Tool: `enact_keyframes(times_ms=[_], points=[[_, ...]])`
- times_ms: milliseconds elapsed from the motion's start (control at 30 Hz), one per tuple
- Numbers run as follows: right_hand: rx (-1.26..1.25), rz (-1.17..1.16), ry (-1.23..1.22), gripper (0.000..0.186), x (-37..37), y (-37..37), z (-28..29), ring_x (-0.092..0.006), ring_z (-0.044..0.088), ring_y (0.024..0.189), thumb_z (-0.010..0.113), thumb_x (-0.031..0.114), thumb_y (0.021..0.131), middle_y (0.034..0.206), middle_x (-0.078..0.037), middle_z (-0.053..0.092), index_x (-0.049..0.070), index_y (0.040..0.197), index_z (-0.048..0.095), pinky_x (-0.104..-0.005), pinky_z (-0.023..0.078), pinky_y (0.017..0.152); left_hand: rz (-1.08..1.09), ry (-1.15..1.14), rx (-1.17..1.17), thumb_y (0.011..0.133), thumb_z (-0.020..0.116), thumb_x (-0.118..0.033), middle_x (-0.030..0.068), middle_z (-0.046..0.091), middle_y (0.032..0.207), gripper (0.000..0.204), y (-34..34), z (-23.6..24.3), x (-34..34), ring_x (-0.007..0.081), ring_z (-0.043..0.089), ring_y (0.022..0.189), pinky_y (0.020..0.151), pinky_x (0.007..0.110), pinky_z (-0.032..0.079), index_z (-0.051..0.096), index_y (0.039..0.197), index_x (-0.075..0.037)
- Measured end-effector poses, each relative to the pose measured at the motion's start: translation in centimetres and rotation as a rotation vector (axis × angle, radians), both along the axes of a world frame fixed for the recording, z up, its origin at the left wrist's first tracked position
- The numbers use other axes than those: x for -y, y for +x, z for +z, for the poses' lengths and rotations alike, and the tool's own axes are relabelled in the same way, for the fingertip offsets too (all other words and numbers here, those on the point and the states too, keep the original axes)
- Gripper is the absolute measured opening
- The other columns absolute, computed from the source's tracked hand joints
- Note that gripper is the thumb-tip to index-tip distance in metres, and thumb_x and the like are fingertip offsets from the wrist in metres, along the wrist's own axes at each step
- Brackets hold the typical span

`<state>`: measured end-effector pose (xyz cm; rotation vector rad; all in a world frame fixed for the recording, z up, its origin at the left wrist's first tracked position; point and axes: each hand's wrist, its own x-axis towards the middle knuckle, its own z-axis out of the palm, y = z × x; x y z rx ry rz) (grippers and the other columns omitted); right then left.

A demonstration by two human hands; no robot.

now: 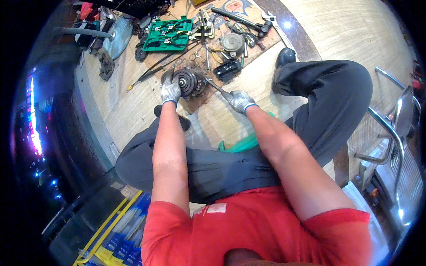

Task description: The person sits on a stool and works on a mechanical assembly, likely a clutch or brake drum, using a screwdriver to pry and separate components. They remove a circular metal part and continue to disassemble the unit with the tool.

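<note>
A dark round metal part with a grooved, pulley-like face (188,83) sits on the stained cardboard in front of me. My left hand (171,91), in a whitish knit glove, is closed on the left side of this part; its fingertips are hard to see. My right hand (241,101), gloved the same way, is closed round the handle of a slim dark tool (217,87). That tool points up and left, and its far end is at the part's right side. Whether it touches there I cannot tell, nor its exact kind.
Beyond the part are a green tool case (167,34), a hammer (237,18), a large wrench (277,29), a round coiled item (233,43) and a black tray-like piece (226,70). A fan-like stand (118,38) is far left. A metal chair (395,119) stands at right.
</note>
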<state>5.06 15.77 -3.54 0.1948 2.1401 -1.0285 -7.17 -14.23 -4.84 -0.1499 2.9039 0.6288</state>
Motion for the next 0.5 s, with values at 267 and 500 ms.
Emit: enact_keyframes(times_ms=[267, 500], points=[[0.083, 0.311, 0.07, 0.06, -2.6, -3.2, 3.5, -0.0414, 0.068, 0.096, 0.033, 0.056, 0.104, 0.103, -0.024, 0.071, 0.012, 0.112, 0.074, -0.0475, 0.052, 0.092, 0.01, 0.032, 0.299, 0.08, 0.063, -0.072, 0.0319, 0.049, 0.143, 0.096, -1.5, 6.0, -4.1, 0.0437, 0.05, 0.132, 0.11, 0.045, 0.042, 0.047, 0.146, -0.004], [0.098, 0.313, 0.022, 0.075, -3.8, -5.0, 4.1, -0.0383, 0.069, 0.087, 0.041, 0.068, 0.095, 0.084, -0.021, 0.072, 0.004, 0.078, 0.075, -0.045, 0.052, 0.089, -0.23, -0.321, 0.279, 0.051, 0.088, -0.068, 0.0313, 0.006, 0.163, 0.145, 1.1, 4.9, -4.7, 0.0513, 0.019, 0.149, 0.12, 0.053, 0.03, 0.007, 0.162, -0.021]])
